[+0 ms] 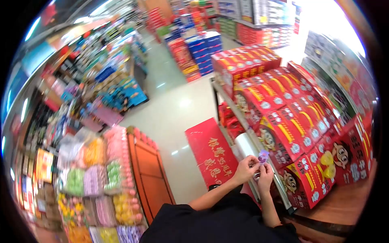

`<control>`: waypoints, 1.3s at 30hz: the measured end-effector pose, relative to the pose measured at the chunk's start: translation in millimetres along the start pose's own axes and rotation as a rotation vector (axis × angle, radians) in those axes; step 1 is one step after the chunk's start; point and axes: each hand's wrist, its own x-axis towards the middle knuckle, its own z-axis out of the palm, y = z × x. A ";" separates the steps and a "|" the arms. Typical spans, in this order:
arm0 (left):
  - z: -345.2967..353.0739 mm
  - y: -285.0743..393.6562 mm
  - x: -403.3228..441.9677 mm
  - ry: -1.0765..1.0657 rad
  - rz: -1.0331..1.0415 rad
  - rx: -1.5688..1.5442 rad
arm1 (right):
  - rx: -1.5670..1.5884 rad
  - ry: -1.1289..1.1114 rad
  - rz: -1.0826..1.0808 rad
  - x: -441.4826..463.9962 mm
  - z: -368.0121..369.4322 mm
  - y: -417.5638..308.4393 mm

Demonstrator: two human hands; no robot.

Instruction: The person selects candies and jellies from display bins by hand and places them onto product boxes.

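My left hand [245,170] and my right hand [265,176] meet in front of my body, with fingers pinched together. Between them is a small purple item [263,156] that looks like a shiny wrapper or packet; it is too small to make out exactly. Its upper part sticks out above my fingertips. Just behind my hands, a white roll [244,144] stands by the edge of the display rack. To the right of my hands, stacked red cartons [283,127] with yellow stripes and cartoon figures rise in rows.
A red sign [210,150] with gold writing lies or leans in the aisle ahead. At left stands an orange-sided display [148,178] bearing bagged pastel goods [95,178]. Blue boxes [204,50] are stacked farther back. The pale aisle floor [174,105] runs between the displays.
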 end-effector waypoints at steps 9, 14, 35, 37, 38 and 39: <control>-126.8 -37.4 -212.3 0.506 -0.097 0.046 | -0.343 -0.599 0.188 -127.0 88.7 94.8; -161.1 -55.3 -318.9 0.519 -0.282 0.000 | -0.437 -0.841 0.189 -195.6 104.5 143.0; -287.5 -34.7 -635.4 1.561 -0.231 -0.082 | -0.795 -1.713 0.342 -468.5 358.7 248.8; -317.0 -61.6 -682.6 1.586 -0.268 -0.279 | -0.819 -1.706 0.437 -509.0 373.7 289.0; -321.6 -64.9 -692.6 1.607 -0.272 -0.319 | -0.829 -1.713 0.421 -519.6 378.2 299.3; -327.1 -68.7 -701.6 1.609 -0.282 -0.374 | -0.839 -1.718 0.401 -530.1 384.2 305.8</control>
